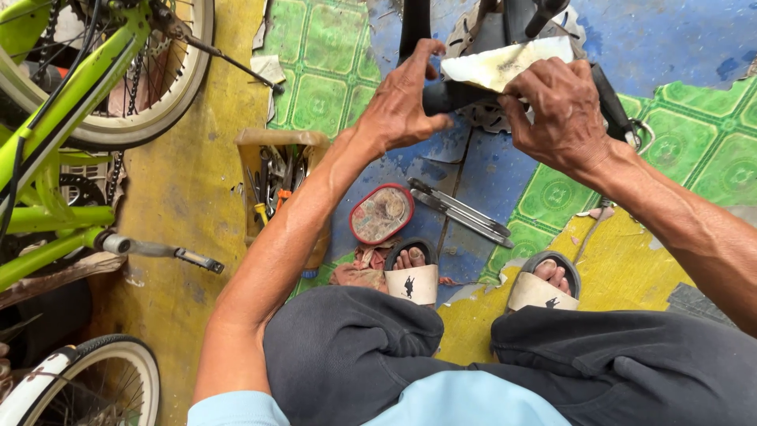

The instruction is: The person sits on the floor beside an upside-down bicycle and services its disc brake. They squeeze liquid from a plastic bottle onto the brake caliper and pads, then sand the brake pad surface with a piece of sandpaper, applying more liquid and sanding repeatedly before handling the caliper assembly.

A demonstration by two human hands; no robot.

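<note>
My left hand [404, 99] grips a black rubber tube [451, 96] held in front of me, with the thumb and forefinger pinching the left end of a pale, stained strip of sandpaper [505, 63]. My right hand [556, 110] presses down on the right part of the same strip and closes over the tube. The tube's middle is hidden under both hands. A black tyre section [414, 24] rises behind the hands.
A lime-green bicycle [71, 118] with a cream-rimmed wheel stands at left. An open wooden box of tools [276, 177] sits on the floor, beside an oval red tin [382, 214] and metal levers [461, 211]. My sandalled feet [414, 276] rest below.
</note>
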